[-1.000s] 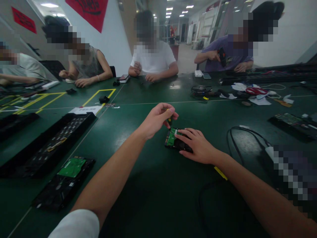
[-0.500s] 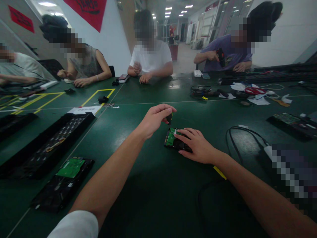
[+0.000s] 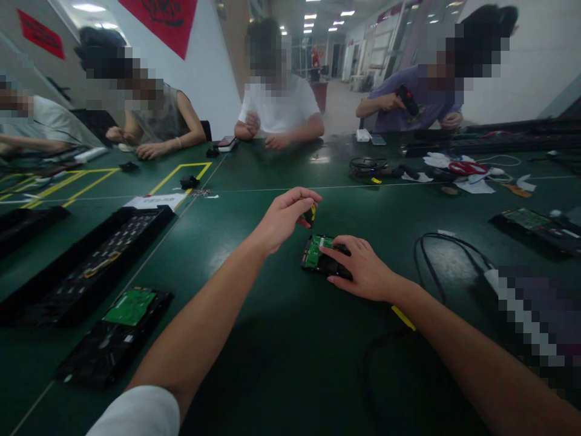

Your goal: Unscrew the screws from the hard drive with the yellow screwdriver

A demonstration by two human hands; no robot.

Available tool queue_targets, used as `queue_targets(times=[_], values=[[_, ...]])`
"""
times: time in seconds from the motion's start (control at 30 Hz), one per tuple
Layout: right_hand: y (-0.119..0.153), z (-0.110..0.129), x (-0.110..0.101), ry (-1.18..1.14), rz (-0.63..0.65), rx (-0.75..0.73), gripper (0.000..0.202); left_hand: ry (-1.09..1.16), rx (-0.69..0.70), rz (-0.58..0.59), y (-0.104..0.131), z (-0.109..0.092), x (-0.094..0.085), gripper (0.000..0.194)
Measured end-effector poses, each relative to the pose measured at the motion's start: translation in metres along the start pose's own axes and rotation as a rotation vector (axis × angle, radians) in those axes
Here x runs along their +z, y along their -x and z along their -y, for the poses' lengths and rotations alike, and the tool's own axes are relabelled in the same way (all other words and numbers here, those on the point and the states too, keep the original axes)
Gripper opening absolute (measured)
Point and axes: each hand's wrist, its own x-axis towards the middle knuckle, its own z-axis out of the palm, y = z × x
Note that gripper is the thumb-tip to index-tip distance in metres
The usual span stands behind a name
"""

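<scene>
Left hand: The left hand (image 3: 289,221) is closed, with its fingertips pinching a small screwdriver (image 3: 311,215) that has a yellow and black handle.
Screwdriver: It stands nearly upright, the tip pointing down at the far left corner of the hard drive (image 3: 313,257); whether the tip touches, I cannot tell.
Right hand: The right hand (image 3: 367,269) is open and lies on the right part of the drive, fingers spread over the top and thumb at the near edge.
Hard drive: It lies flat on the green table (image 3: 254,345), well apart from the table's far edge, its green circuit board (image 3: 316,244) facing up.
Left side of the table: A second drive unit (image 3: 115,336), also with a green board, lies near a long black tray (image 3: 93,272). A paper sheet (image 3: 157,201) is at the tray's far end.
Right side: A black cable (image 3: 425,257) makes a loop beside the right forearm; another board unit (image 3: 540,227) lies farther right.
Far edge: People sit along it, and the one in purple (image 3: 390,85) holds a black and red tool (image 3: 408,102).
</scene>
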Motion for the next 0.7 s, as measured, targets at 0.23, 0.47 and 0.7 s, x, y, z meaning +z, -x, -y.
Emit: queue_targets(times=[0.23, 0.47, 0.7], values=[[-0.0013, 0.0002, -0.0013, 0.007, 0.016, -0.007, 0.068, -0.011, 0.006, 0.006, 0.0006, 0.0, -0.0001, 0.015], [-0.0006, 0.0007, -0.0026, -0.005, 0.008, -0.006, 0.067, -0.01, 0.003, 0.012, 0.0001, -0.0002, -0.0003, 0.016], [-0.0009, 0.0004, -0.0017, -0.011, -0.002, -0.01, 0.068, -0.01, -0.002, 0.018, 0.0005, -0.0013, 0.0, 0.016]])
